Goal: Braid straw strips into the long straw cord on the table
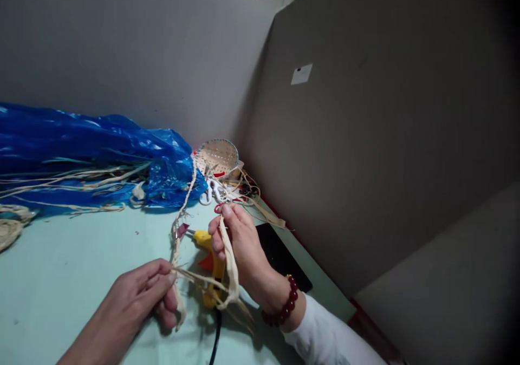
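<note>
My left hand (146, 294) is closed, thumb and fingers pinching a braided cord of pale plant fibre (187, 191). The cord runs up from the fingers toward the basket, and loose fibre ends spread right from the pinch. Higher and to the right, my right hand (239, 235) is closed on a flat pale fibre strip (231, 262), which hangs in a loop and curves back toward the left hand. A small red loop shows at the right fingertips; I cannot tell whether it is held. A dark red clip (182, 230) sits at the cord. Behind the strip lies a yellow glue gun (219, 270).
A blue plastic bag (170, 159) with long fibre strands lies at back left. A woven basket (219, 155), white-handled scissors (206, 194) and loose fibre scraps crowd the corner. A black flat object (284, 256) lies right of my right hand. Grey partitions (345, 137) enclose the table (81, 267).
</note>
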Demonstrator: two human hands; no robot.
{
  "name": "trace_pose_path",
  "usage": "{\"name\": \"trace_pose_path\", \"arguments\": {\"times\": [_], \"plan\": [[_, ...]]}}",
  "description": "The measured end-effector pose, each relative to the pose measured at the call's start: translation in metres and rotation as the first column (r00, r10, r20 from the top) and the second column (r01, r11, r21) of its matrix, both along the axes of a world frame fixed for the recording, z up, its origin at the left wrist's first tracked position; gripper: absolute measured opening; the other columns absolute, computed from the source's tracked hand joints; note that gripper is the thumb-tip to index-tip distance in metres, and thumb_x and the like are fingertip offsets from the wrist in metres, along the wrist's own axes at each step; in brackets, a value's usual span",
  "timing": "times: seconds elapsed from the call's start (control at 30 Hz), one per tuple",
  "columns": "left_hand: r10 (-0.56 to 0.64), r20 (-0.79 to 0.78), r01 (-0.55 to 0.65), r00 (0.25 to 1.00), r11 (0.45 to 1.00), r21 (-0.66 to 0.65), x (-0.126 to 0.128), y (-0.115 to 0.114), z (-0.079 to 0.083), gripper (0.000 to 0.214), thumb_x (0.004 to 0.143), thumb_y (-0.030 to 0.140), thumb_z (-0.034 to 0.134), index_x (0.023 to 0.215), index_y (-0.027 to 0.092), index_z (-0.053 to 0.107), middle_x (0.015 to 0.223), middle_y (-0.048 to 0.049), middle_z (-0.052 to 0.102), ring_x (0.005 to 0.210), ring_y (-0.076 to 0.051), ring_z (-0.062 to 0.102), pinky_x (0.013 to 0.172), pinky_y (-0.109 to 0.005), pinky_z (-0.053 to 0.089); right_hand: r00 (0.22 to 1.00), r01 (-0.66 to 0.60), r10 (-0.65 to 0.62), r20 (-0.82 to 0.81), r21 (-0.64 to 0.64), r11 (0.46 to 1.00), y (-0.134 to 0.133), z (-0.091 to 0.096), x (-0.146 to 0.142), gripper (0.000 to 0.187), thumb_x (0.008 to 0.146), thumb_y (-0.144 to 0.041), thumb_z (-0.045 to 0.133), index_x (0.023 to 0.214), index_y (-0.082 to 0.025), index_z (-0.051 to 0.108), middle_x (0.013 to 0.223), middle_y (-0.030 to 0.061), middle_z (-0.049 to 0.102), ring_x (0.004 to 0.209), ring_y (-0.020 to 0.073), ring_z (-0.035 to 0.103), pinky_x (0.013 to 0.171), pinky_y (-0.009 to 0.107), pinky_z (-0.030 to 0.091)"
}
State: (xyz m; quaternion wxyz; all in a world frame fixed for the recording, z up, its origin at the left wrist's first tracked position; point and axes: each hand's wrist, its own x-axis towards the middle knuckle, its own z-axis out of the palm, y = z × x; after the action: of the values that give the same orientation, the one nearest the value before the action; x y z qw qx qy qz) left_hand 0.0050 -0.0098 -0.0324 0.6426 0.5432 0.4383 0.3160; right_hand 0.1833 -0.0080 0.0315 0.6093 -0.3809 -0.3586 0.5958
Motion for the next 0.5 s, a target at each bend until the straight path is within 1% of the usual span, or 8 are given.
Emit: {"name": "trace_pose_path", "arguments": {"times": [0.1,0.17,0.23,0.3,0.4,0.47,0.5], "plan": [[0.029,0.024,-0.028,0.999,0.997,-0.077,-0.001,0.002,0.000,0.041,0.073,0.058,0.068,0.068,0.019,0.059,0.053,0.0020,0.063,0.047,-0.013,0.058,0.048,-0.021,0.046,0.996,0.034,-0.035,-0.083,-0.023,0.999,-0.002,0.002,-0.004,0.016,0.096,-0.036,0.047,0.089,-0.022,0.041,0.061,-0.0048,0.059,0.035,0.0056,0.042,0.033,0.013,0.036],[0.059,0.031,-0.055,0.998,0.990,-0.127,0.001,0.002,0.002,0.041,0.068,0.057,0.074,0.069,0.018,0.061,0.053,0.0016,0.063,0.048,-0.013,0.058,0.048,-0.020,0.045,0.990,0.074,-0.076,-0.119,-0.018,0.997,-0.002,0.001,-0.007,0.014,0.096,-0.033,0.046,0.089,-0.022,0.040,0.066,-0.0033,0.061,0.040,0.0063,0.048,0.037,0.014,0.040],[0.098,0.037,-0.091,0.995,0.984,-0.154,0.003,0.000,0.006,0.043,0.059,0.055,0.080,0.069,0.018,0.062,0.056,0.0002,0.065,0.050,-0.013,0.059,0.049,-0.019,0.046,0.986,0.096,-0.093,-0.137,0.014,0.995,-0.004,0.000,-0.010,0.012,0.096,-0.031,0.047,0.091,-0.022,0.041,0.071,-0.0014,0.064,0.047,0.0074,0.055,0.045,0.016,0.047],[0.162,0.040,-0.154,0.986,0.976,-0.154,0.006,-0.003,0.011,0.040,0.056,0.050,0.083,0.068,0.018,0.062,0.059,0.0003,0.066,0.050,-0.012,0.057,0.048,-0.019,0.045,0.989,0.083,-0.072,-0.132,0.081,0.993,-0.005,-0.003,-0.014,0.011,0.096,-0.030,0.048,0.092,-0.021,0.042,0.074,0.0005,0.066,0.056,0.0090,0.061,0.055,0.019,0.052],[0.228,0.042,-0.219,0.973,0.964,-0.153,0.009,-0.009,0.019,0.030,0.059,0.040,0.081,0.072,0.020,0.063,0.057,0.0037,0.062,0.040,-0.008,0.045,0.040,-0.019,0.037,0.998,0.048,-0.039,-0.049,0.199,0.979,-0.008,-0.007,-0.019,0.013,0.094,-0.030,0.052,0.092,-0.021,0.043,0.078,0.0022,0.069,0.065,0.0114,0.065,0.064,0.023,0.054],[0.242,0.056,-0.228,0.969,0.956,-0.184,0.011,-0.013,0.024,0.029,0.058,0.037,0.079,0.076,0.020,0.063,0.056,0.0055,0.059,0.036,-0.006,0.037,0.037,-0.019,0.032,0.997,0.041,-0.058,0.058,0.252,0.967,-0.010,-0.009,-0.022,0.014,0.094,-0.031,0.054,0.092,-0.021,0.045,0.080,0.0028,0.070,0.069,0.0124,0.066,0.069,0.025,0.054],[0.259,0.057,-0.243,0.964,0.949,-0.202,0.012,-0.014,0.026,0.030,0.057,0.036,0.079,0.078,0.020,0.064,0.056,0.0060,0.058,0.036,-0.005,0.035,0.037,-0.019,0.032,0.991,0.039,-0.072,0.112,0.268,0.963,-0.010,-0.009,-0.023,0.014,0.093,-0.031,0.054,0.092,-0.021,0.046,0.081,0.0031,0.070,0.070,0.0127,0.066,0.070,0.026,0.053]]}}
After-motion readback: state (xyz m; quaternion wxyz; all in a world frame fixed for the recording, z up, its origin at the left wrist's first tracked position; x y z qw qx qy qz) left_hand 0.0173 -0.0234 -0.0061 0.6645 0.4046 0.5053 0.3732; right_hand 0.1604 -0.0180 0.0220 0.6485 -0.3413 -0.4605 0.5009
